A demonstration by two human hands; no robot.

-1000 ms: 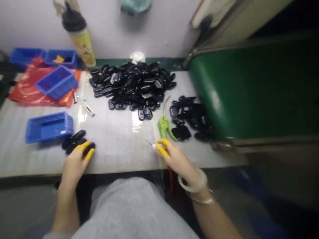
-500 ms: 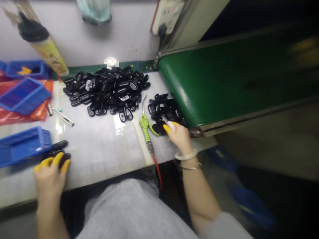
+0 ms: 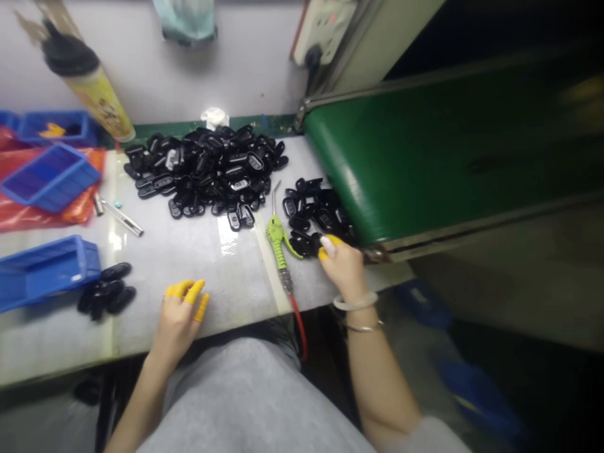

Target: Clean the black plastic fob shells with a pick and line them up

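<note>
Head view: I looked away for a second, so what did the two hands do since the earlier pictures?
The left hand left the few black oval plastic parts by the blue tray and slid right onto bare table. The right hand reached to the small black pile beside the green belt. The green air gun stayed put.

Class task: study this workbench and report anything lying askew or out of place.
One blue bin sits tilted on the red plastic sheet, not flat like the blue bin nearer the table edge. Nothing looks spilled or broken.
</note>
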